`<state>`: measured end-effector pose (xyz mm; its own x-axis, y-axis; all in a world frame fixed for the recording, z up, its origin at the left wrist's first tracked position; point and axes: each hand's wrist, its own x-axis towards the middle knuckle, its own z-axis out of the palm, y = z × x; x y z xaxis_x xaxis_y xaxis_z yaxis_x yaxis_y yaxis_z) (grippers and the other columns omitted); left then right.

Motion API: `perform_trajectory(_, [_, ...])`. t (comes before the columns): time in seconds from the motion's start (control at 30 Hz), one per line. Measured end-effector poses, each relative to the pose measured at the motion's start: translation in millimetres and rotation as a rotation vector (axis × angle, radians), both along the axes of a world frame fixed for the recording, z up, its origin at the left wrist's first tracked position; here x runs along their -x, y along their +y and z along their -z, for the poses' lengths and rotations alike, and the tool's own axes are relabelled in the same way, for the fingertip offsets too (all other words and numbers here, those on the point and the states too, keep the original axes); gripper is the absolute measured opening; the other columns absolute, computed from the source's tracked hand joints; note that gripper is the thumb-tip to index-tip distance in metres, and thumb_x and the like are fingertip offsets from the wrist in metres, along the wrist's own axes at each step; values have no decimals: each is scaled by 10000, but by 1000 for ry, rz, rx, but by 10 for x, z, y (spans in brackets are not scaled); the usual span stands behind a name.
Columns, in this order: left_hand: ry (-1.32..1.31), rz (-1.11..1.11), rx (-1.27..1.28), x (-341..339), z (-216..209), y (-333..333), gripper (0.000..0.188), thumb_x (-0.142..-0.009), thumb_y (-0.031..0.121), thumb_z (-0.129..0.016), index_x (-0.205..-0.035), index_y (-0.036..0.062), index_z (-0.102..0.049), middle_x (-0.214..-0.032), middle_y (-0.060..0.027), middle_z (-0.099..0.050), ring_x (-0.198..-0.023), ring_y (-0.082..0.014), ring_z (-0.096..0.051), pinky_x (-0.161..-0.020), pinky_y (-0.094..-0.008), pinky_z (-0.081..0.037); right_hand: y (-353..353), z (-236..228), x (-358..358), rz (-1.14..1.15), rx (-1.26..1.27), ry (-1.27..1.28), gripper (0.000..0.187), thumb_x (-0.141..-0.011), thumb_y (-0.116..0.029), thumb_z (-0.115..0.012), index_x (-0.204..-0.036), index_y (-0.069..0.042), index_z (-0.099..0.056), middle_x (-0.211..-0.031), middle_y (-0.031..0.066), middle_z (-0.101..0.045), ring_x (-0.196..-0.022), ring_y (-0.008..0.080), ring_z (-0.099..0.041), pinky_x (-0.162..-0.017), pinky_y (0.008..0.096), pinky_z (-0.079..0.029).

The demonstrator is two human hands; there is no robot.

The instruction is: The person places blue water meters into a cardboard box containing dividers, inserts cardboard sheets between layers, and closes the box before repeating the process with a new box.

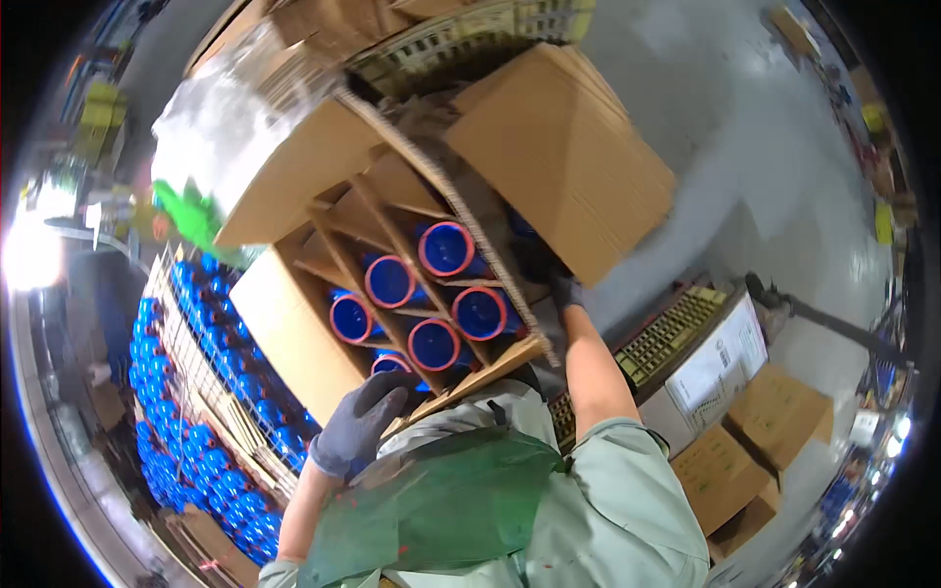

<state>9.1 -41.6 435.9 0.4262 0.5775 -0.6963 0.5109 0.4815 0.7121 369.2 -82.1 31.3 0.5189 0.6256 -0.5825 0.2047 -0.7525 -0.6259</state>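
Round blue red-rimmed vessels [433, 345] sit inside open, partitioned brown cardboard box [482, 376]. Grey-gloved left hand [357, 427] at box's near-left corner; dark-gloved right hand [562, 287] beside box's right wall; cannot tell either grip. Advisable: support both box sides evenly, keep level.

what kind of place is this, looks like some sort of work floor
Probably a factory or warehouse packing area: there's an open cardboard box with dividers holding red-rimmed blue cylinders, rows of glossy blue pieces at left, and brown cartons at right.
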Motion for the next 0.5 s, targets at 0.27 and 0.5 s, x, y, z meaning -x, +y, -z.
perform_trajectory(0.27, [31, -487, -185, 1418, 294, -41, 272, -1024, 189, -578, -1203, -2, -651, -1030, -93, -712, -910, -152, -651, -847, -280, -520, -690, -1255, 133, 116, -336, -629, 456, -900, -350, -570, -1248, -61, -629, -1328, 149, -608, -1234, 327, -559, -1053, 452, -421])
perform_trajectory(0.5, [1144, -853, -1210, 5358, 1052, -552, 361, -835, 175, -715, -1151, 16, -642, -1103, -209, -654, -1053, -390, -611, -933, -448, -493, -308, -4088, 1335, -149, -753, -1172, 390, -973, -220, -490, -1297, -17, -565, -1406, 135, -538, -1301, 288, -510, -1083, 444, -397])
